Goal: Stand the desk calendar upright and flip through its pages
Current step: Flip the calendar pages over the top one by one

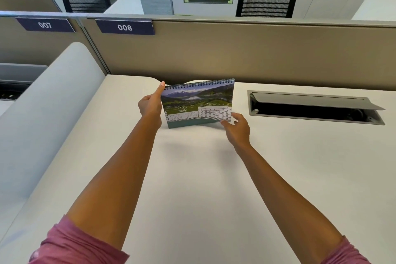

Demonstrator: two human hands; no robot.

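Desk calendar (198,104) stands upright on the white desk (192,178), open at May, so standing is done and flipping is under way. Left hand (150,106) grips its left edge; right hand (236,127) pinches the May page's lower right corner. Remaining months unturned, I judge.

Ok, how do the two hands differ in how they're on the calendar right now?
The left hand sits at the calendar's left edge, fist loosely closed, index finger extended up toward the spiral-bound top corner. The right hand is lower, at the bottom right corner, its fingers pinching the May page there. The left steadies; the right looks set to lift. Both touch the upright calendar on the desk.
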